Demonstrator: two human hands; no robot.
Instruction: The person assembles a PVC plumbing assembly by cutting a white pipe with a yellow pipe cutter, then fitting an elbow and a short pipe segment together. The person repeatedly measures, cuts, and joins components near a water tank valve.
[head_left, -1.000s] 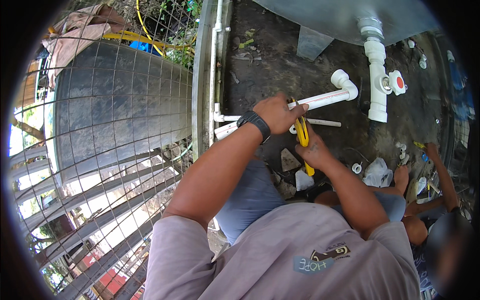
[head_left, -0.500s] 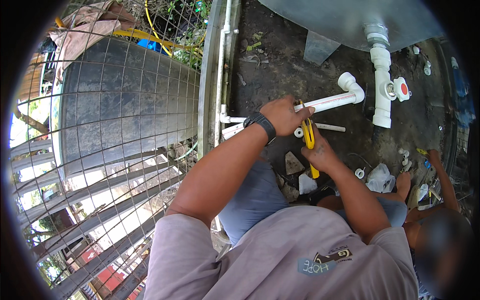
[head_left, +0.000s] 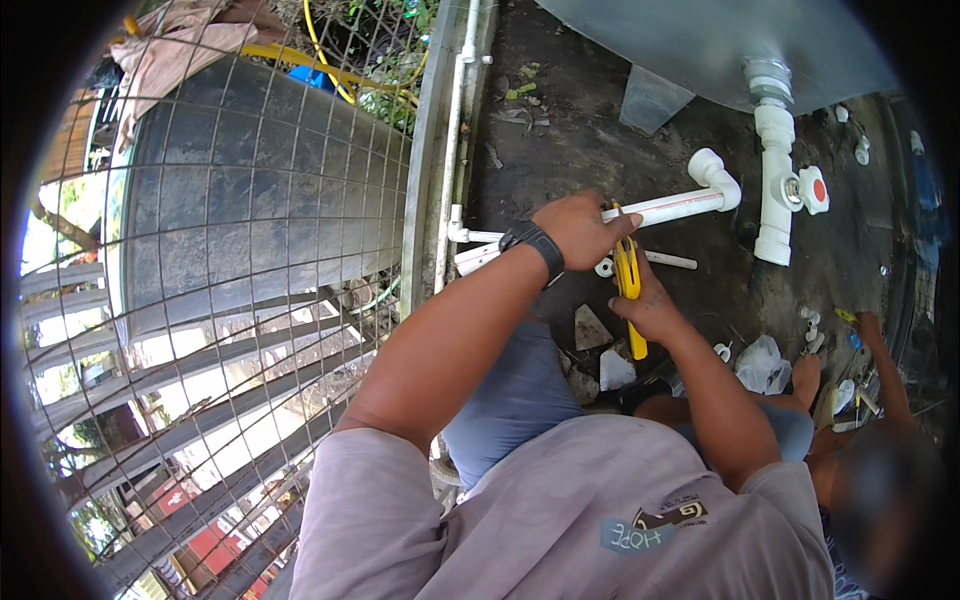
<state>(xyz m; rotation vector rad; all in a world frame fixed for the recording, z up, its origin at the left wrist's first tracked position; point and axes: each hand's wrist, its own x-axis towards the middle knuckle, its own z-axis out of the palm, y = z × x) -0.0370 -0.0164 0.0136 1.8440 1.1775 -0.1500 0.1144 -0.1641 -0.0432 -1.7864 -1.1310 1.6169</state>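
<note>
Dk, dirty flr (head_left: 570,90), wire mesh fence (head_left: 245,205) on L w/ bright daylt beyond.

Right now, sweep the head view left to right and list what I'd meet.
Wire-mesh fence, slim white pipe, your left hand, yellow-handled tool, white pipe elbow, white valve with red-centred knob, co-worker's hand.

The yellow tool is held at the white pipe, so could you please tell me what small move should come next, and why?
I would probably slide the left hand slightly left along the white pipe: its thumb appears to lie right by the upper end of the yellow tool, which the right hand grips lower down.
</note>
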